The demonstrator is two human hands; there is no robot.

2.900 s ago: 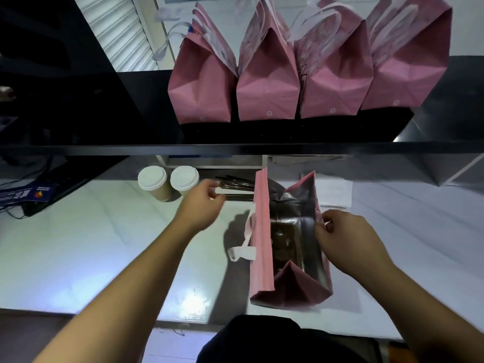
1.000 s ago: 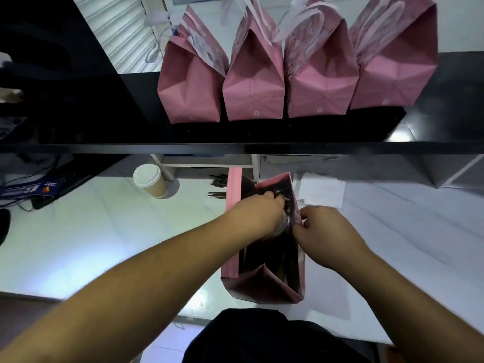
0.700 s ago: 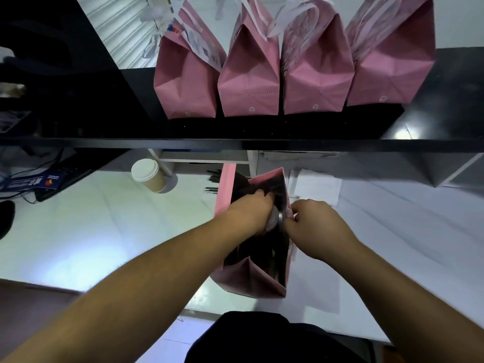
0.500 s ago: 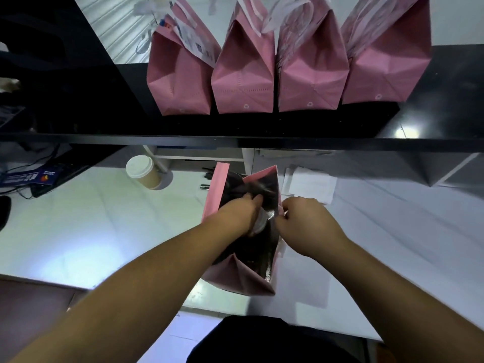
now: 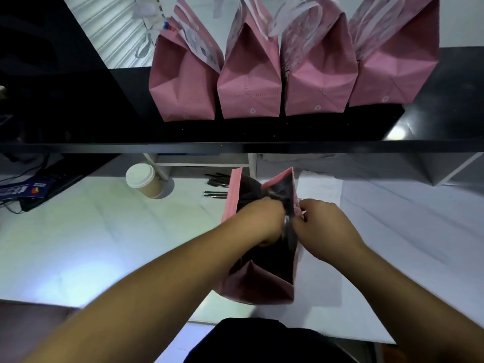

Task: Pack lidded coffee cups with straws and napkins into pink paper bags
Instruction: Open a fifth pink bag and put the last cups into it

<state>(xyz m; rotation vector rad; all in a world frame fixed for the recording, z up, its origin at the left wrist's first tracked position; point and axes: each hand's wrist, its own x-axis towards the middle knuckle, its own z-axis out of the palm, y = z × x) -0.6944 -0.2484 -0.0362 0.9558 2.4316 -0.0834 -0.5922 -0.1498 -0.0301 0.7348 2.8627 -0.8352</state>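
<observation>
- Left hand [image 5: 262, 218]: reaching inside the open pink bag [image 5: 258, 289] at frame centre; grasp cannot be told.
- Right hand [image 5: 322, 226]: pinching the bag's right rim.
- Lidded cup [image 5: 144, 180]: upright, centre left.

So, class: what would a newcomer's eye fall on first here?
Four closed pink paper bags stand in a row on the black shelf at the top. Below, on the white counter, both hands meet at an open pink bag. One lidded coffee cup stands at the left.
</observation>
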